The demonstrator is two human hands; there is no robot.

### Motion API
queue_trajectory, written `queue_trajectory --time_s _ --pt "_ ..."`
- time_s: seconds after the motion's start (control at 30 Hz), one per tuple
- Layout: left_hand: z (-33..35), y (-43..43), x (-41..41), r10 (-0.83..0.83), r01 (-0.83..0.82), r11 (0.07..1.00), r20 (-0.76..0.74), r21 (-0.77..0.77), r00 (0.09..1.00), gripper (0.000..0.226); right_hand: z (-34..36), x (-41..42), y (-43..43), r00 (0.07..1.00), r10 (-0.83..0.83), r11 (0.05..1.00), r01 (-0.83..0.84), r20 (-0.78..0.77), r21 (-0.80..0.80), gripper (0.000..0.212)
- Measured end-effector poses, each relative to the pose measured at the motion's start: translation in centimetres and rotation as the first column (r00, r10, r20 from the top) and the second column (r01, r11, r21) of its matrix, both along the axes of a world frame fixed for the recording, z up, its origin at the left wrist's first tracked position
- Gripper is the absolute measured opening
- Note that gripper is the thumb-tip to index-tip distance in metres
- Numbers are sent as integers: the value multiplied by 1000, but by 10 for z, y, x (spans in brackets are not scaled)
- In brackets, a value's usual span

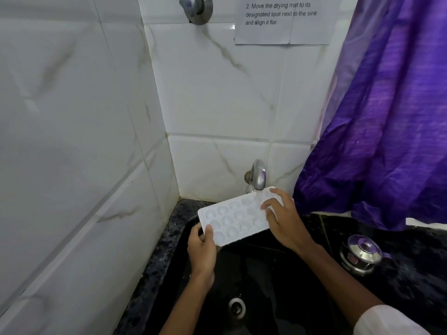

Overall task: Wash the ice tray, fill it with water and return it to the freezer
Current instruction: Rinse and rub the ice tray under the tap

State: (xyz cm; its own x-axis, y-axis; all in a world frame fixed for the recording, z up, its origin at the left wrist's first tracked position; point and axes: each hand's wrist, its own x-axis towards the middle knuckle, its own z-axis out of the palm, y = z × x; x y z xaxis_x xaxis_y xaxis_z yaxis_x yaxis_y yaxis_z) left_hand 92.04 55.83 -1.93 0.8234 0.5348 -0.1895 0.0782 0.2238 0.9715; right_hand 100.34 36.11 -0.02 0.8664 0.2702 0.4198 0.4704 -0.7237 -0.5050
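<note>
A white ice tray [232, 216] with several round cups is held over the black sink [271, 274], its far right end under the metal tap [258, 176]. Water runs from the tap onto that end. My left hand [202, 252] grips the tray's near left corner, thumb on top. My right hand [281, 217] lies over the tray's right end with its fingers bent onto the cups under the stream. The tray tilts slightly, cups facing up.
White marble-look tiles form the corner wall behind and to the left. A purple curtain [377, 122] hangs at the right. A steel pot with a glass lid [362, 256] sits on the dark counter to the right. The sink drain [236, 308] lies below.
</note>
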Motion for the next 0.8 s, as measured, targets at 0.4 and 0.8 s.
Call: queue_trajectory --time_s 0.4,0.8 --pt "4 -7 -6 -17 17 1000 8 -10 1000 20 6 -3 -1 934 41 986 -96 -356 -138 33" --pt "11 -13 -4 23 -22 1000 19 -20 1000 23 16 -4 2 939 71 987 -114 -335 -111 32"
